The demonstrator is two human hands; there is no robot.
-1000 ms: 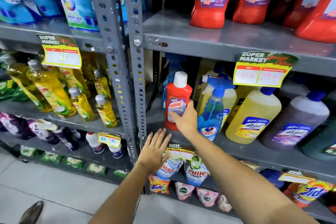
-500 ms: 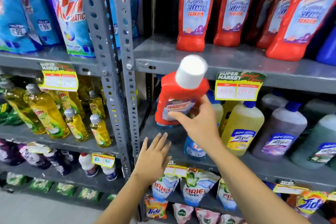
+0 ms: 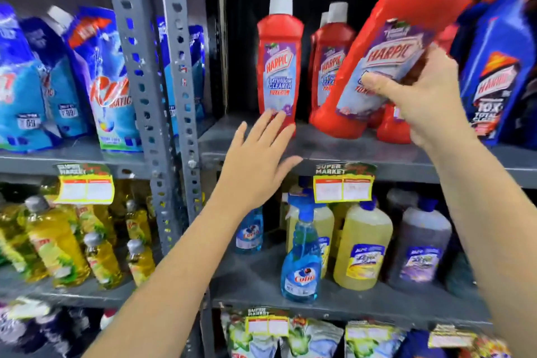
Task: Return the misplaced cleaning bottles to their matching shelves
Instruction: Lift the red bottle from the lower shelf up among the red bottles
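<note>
Above the upper shelf point(image 3: 334, 151), the right hand point(image 3: 424, 102) clamps a tilted red Harpic bottle point(image 3: 406, 38); it should land upright beside its twins point(image 3: 279, 61), while the left hand point(image 3: 255, 166) hovers spread.

Bare shelf point(image 3: 325, 142) between red bottles point(image 3: 278, 67)

I see grey perforated-steel shelving point(image 3: 177, 90) filling the frame. On the upper right shelf board point(image 3: 334, 148) stand red Harpic bathroom-cleaner bottles with white caps point(image 3: 279, 61), with dark blue Harpic bottles point(image 3: 499, 73) at the far right. Upper left, blue detergent pouches point(image 3: 107, 81) sit upright. On the middle right board point(image 3: 261, 276) are a blue Colin spray bottle point(image 3: 302, 264) and pale yellow Lizol jugs point(image 3: 363, 247). Middle left holds yellow dish-liquid bottles point(image 3: 58, 244).
</note>
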